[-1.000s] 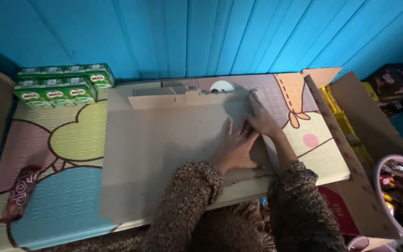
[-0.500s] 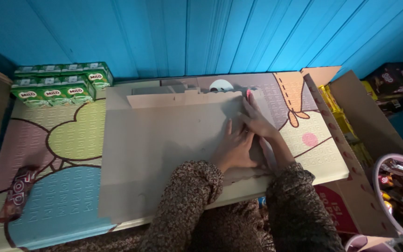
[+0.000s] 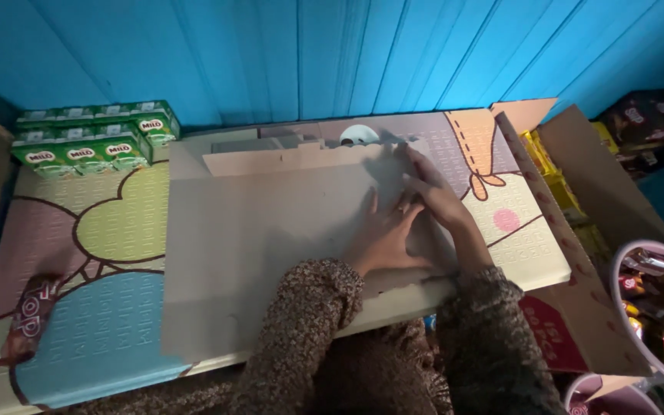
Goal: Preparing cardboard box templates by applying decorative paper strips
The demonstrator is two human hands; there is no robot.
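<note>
Blue plank wall (image 3: 309,54) backs green cartons (image 3: 90,138); both hands, left (image 3: 386,234) and right (image 3: 436,192), press open-palmed on flat cardboard (image 3: 270,238).

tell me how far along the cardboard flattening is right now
Done: the cardboard sheet lies mostly flat on the play mat. In hand: the left hand presses palm-down on its right part, while the right hand pushes beside it near the right edge. Left: the flaps at the far edge look raised rather than pressed flat.
</note>
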